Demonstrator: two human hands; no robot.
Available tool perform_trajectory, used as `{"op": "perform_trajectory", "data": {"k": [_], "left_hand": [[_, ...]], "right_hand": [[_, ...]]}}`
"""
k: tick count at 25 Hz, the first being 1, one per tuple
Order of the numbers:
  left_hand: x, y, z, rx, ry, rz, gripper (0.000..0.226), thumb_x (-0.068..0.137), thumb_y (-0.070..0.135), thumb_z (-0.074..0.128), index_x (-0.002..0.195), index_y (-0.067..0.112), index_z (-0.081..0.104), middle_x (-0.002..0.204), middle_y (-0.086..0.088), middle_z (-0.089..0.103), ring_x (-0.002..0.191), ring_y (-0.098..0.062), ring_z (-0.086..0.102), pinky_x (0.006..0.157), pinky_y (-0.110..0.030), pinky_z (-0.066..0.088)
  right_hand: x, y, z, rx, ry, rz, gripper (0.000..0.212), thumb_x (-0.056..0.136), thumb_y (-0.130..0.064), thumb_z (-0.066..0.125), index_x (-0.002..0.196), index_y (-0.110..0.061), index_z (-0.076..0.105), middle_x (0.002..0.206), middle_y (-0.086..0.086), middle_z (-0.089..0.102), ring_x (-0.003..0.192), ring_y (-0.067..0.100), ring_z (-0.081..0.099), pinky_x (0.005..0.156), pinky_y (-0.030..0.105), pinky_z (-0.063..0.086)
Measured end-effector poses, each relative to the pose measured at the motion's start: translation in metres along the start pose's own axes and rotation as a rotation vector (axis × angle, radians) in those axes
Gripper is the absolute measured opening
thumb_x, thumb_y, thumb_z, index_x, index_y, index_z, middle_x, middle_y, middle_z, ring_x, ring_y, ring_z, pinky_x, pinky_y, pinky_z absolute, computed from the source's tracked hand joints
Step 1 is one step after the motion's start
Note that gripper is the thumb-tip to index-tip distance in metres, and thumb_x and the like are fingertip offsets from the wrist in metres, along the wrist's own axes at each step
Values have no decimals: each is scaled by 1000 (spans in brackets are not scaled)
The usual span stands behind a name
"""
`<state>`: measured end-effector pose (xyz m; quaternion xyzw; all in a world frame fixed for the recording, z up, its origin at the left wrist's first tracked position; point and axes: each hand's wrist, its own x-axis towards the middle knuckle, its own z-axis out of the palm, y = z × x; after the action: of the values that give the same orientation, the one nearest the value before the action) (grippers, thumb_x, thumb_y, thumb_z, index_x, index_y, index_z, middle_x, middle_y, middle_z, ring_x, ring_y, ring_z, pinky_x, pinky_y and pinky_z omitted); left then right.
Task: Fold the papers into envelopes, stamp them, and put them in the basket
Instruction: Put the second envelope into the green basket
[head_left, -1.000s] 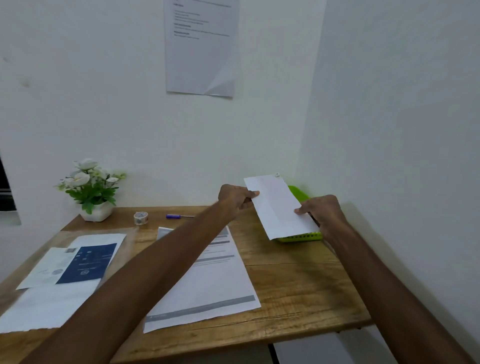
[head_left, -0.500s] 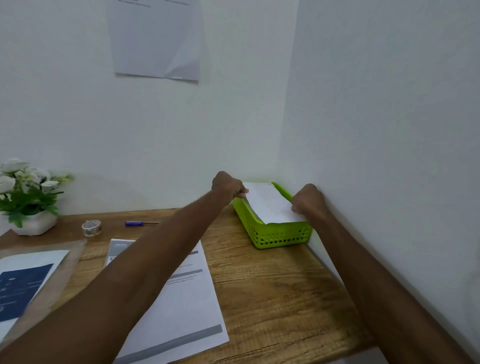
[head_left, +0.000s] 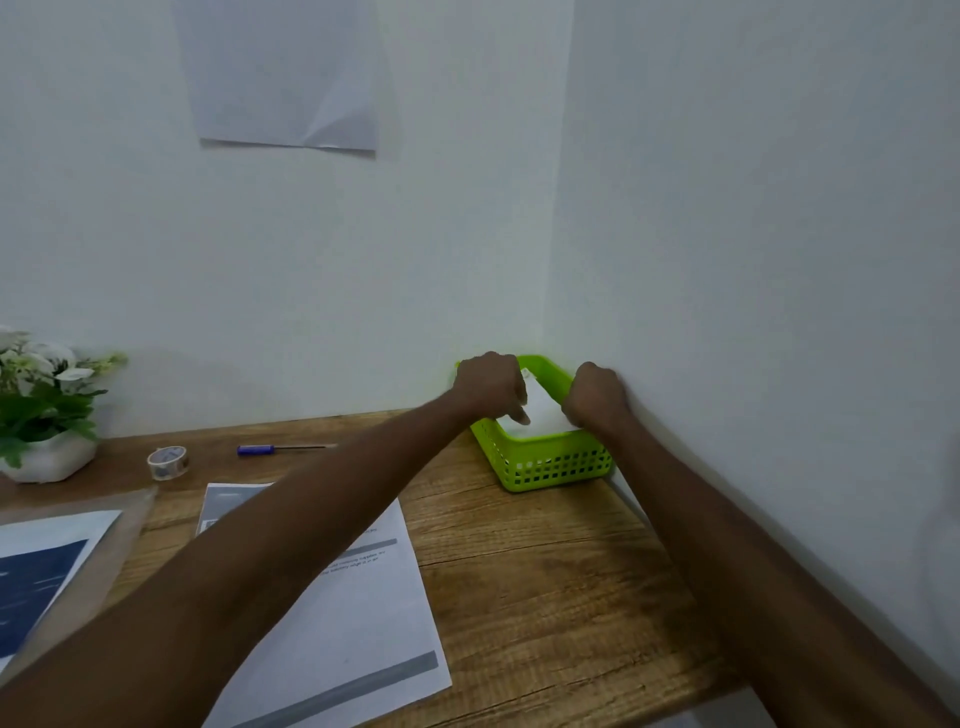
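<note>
A folded white envelope (head_left: 540, 413) is held low inside the green basket (head_left: 550, 465), which is set in the far right corner of the wooden desk (head_left: 545, 561), against the wall. The left hand (head_left: 491, 387) is placed over the basket's left side with fingers curled downward onto the envelope's edge; the right hand (head_left: 595, 397) is bunched at the right side, knuckles up, and appears to be pinching the other edge, though the fingertips themselves are hidden, so the grip cannot be confirmed.

Several slips can be foreseen. If the envelope is wider than the basket floor, it may be left propped on the rim or buckled by downward pressure. If one side is released before the other, the paper could be tilted and sprung back out, and its folds could be loosened. The basket is light and could be nudged along the desk or tipped by the pressing hands. A printed sheet (head_left: 332, 613) lies flat under the left forearm and could be dragged or creased when that arm is drawn back, and further papers (head_left: 47, 561) lie at the left edge, yet to be folded
</note>
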<state>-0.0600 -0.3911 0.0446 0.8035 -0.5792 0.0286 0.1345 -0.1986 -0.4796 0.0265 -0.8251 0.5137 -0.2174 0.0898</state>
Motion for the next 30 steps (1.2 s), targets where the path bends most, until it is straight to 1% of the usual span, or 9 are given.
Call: {"op": "perform_trajectory", "data": {"k": [2,5,9,14,17,19,21,25,30], "left_hand": [[3,6,-1,49,-127,7,45,71,51,88,106,23,81,94,4,76,107,-17,66,95,-38,50],[9,12,1,108,-297,-25,47,80,39,84,120,15,75,122,-4,73,123,-24,62,110,-54,45],[20,14,7,125,-436,-45,40,93,27,73,127,6,68,133,-14,68,125,-31,63,103,-40,52],[21,17,13,154,-483,-73,52,95,32,70,141,9,58,144,-14,60,134,-35,55,114,-56,42],[18,13,12,74,-420,-41,55,93,32,74,139,7,59,136,-15,64,126,-34,60,112,-50,45],[11,8,7,-8,-329,14,49,89,34,78,125,2,70,107,-13,71,100,-24,66,92,-31,50],[-1,0,-1,-107,-224,57,39,88,33,80,111,2,78,90,-13,72,85,-19,65,78,-27,47],[-38,-18,-23,-182,41,77,22,86,24,80,101,7,83,93,-13,79,93,-22,73,88,-33,55],[-107,-71,-50,-270,237,-26,12,80,15,80,90,9,84,87,-10,80,87,-22,75,84,-33,58]], "right_hand": [[-1,0,-1,-48,-49,-12,40,82,-6,72,120,-1,58,129,22,64,121,38,62,82,35,51],[-4,-5,-1,-143,-121,-55,42,83,-10,71,123,-4,60,130,18,63,120,35,64,82,35,52],[-5,-16,2,-319,-152,-139,42,88,-20,65,129,-14,62,134,10,62,124,30,63,79,34,43],[5,-14,4,-287,-360,-126,43,92,-23,66,133,-11,62,136,14,64,125,32,62,95,37,51],[6,-14,3,-274,-391,-114,46,90,-23,70,133,-10,62,136,15,64,124,33,63,98,40,52],[2,-15,2,-259,-334,-95,47,87,-22,74,131,-10,63,135,15,64,123,33,64,95,39,54],[-6,-19,0,-237,-232,-67,47,81,-19,79,125,-11,63,131,14,63,119,34,65,82,36,52],[-27,-41,-12,-98,-44,-87,52,70,-20,90,114,-11,62,121,13,65,111,36,67,72,36,44],[-81,-95,-20,158,142,-265,22,73,-9,72,94,-14,75,104,12,71,97,36,69,73,32,49]]}}
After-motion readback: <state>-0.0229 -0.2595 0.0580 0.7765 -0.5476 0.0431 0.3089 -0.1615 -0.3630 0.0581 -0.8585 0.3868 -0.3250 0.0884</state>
